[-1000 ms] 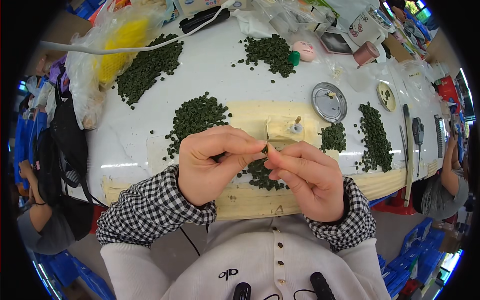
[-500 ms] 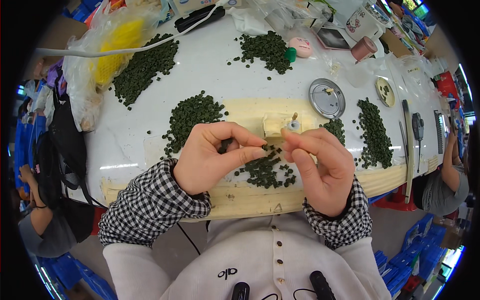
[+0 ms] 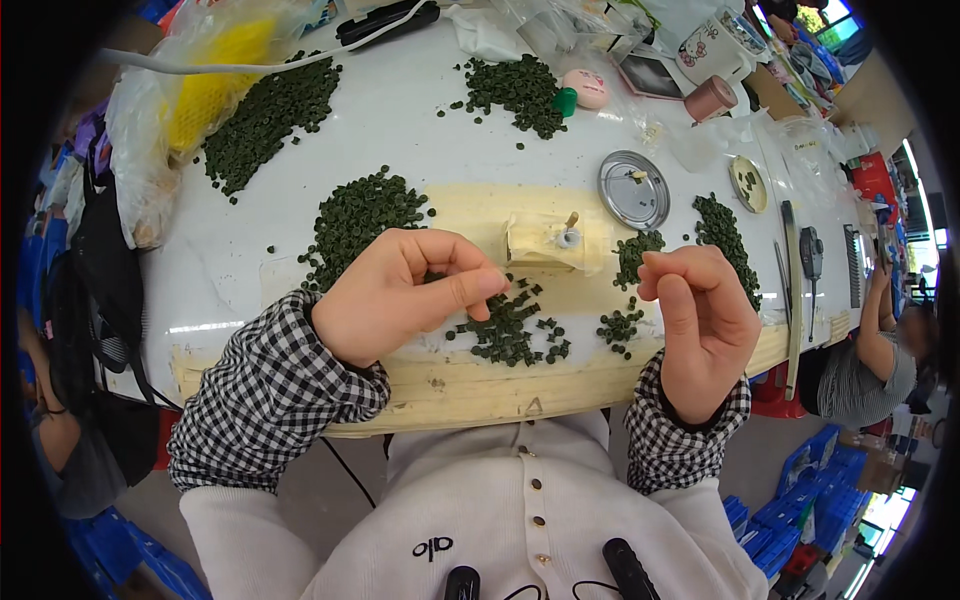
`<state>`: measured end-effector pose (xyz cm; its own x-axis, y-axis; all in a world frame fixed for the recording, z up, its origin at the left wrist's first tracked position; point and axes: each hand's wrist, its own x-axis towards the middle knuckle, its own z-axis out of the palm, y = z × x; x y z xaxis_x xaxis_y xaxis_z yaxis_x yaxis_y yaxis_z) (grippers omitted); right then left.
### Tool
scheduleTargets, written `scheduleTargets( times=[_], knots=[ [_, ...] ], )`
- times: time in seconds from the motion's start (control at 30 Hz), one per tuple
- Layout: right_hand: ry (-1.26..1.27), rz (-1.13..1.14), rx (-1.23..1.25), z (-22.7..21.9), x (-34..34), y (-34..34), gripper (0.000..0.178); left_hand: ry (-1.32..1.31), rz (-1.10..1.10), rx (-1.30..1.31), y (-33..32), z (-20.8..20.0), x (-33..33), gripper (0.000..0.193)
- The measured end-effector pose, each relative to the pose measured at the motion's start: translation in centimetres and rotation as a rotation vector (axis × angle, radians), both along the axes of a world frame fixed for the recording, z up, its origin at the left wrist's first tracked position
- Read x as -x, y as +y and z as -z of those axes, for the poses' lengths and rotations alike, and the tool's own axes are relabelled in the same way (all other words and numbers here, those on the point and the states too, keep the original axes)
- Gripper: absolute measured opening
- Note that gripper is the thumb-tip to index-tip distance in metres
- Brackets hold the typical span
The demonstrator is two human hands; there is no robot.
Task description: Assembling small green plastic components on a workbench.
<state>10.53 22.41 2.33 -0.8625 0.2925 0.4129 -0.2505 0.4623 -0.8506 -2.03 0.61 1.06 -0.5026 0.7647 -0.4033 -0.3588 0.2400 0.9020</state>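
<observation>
My left hand (image 3: pixel 400 290) is closed in a pinch, thumb against forefinger, over the near side of the table; whatever lies between its fingertips is too small or hidden to make out. To the right, my right hand (image 3: pixel 705 320) is also pinched, its fingertips pointing up and inward, with nothing plain showing between them. Between the hands sits a cream, tape-wrapped block (image 3: pixel 535 243) with a small pale fitting and a brown peg (image 3: pixel 572 220) upright on top. Loose small dark green pieces (image 3: pixel 505 330) lie just in front of it, with a smaller cluster (image 3: pixel 620 325) beside my right hand.
Larger heaps of green pieces (image 3: pixel 365 220) lie left, at the back and right. A round metal lid (image 3: pixel 633 190) rests behind the block. Tweezers, a long strip (image 3: pixel 793 300) and a dark-handled tool (image 3: pixel 811 250) lie right. A mug (image 3: pixel 715 48) and plastic bags stand behind.
My hands have moved apart, the right one away to the right and the left one slightly left. The small dark piece at my left fingertips no longer shows clearly. The view has shifted slightly.
</observation>
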Motion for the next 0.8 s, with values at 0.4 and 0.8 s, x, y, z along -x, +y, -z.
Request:
scheduleTargets(
  times=[0.4,0.8],
  knots=[
    [-0.315,-0.204,-0.680,0.2,-0.8,1.7,0.014,-0.500,-0.087,-0.301,-0.2,1.4,-1.0,0.025],
    [-0.355,-0.260,-0.702,0.7,-0.5,0.9,0.016,-0.322,0.270,-0.092,0.1,0.2,-2.3,0.037]
  ],
)
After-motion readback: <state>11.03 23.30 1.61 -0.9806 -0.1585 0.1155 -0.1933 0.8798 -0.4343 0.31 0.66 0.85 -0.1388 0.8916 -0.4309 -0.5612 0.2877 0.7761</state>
